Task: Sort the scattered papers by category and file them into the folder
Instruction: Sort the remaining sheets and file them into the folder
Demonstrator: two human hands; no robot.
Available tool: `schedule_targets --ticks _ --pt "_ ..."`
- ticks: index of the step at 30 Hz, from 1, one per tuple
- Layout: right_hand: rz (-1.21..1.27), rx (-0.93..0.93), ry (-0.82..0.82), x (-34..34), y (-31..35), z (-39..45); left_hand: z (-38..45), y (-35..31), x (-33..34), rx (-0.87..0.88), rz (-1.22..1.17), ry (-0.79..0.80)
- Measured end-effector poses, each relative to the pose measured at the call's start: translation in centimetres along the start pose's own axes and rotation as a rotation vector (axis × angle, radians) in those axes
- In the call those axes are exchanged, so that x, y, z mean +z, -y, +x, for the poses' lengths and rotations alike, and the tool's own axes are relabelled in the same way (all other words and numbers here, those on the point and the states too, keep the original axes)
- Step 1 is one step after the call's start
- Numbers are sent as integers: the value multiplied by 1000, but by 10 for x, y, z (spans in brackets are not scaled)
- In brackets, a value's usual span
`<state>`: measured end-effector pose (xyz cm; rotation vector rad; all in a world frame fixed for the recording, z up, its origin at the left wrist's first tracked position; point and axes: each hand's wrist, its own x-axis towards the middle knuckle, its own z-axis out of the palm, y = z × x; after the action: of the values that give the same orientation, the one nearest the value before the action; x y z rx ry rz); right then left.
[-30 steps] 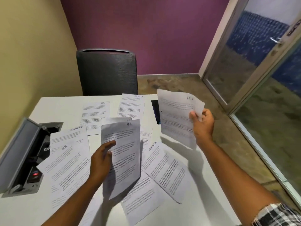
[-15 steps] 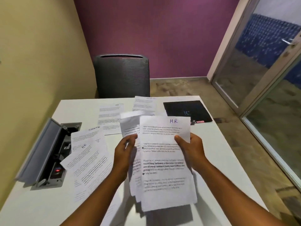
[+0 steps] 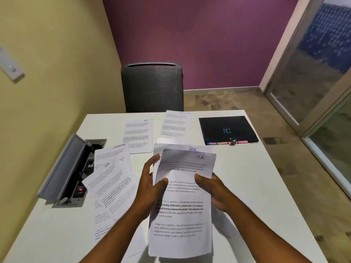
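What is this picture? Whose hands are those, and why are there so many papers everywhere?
There is no machine here. A person wears a camera on their head, so you see what they see: their own two arms reaching forward. The left hand and the right hand together hold a small stack of papers with HR written at the top. More sheets lie on the white table: an HR sheet, a sports sheet, and a loose pile on the left. The black folder at the far right is where sorted papers go. Behind the table stands a grey chair.
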<state>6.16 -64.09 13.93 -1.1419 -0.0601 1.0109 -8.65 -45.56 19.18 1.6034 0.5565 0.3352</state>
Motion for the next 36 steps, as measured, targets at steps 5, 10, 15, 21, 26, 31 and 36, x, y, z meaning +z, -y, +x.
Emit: schedule_targets --ticks 5,10,15,21,26,31,36 --pt "-113 -44 -64 4 -3 -6 -13 5 1 -27 53 -141" --pt "-386 -294 -246 22 -4 -9 -19 19 2 -117 250 -355" --pt "-434 -499 -351 28 -26 -16 -37 29 14 -77 198 -489" --pt "-556 -399 -321 12 -61 -12 -42 62 25 -109 175 -456" --pt "-611 -383 -395 9 -68 -7 -36 68 25 -137 95 -461" --pt "-603 -270 -437 1 -96 -6 -43 94 16 -179 107 -345" --pt "-687 -241 -512 14 -110 1 -35 115 -7 -193 154 -244"
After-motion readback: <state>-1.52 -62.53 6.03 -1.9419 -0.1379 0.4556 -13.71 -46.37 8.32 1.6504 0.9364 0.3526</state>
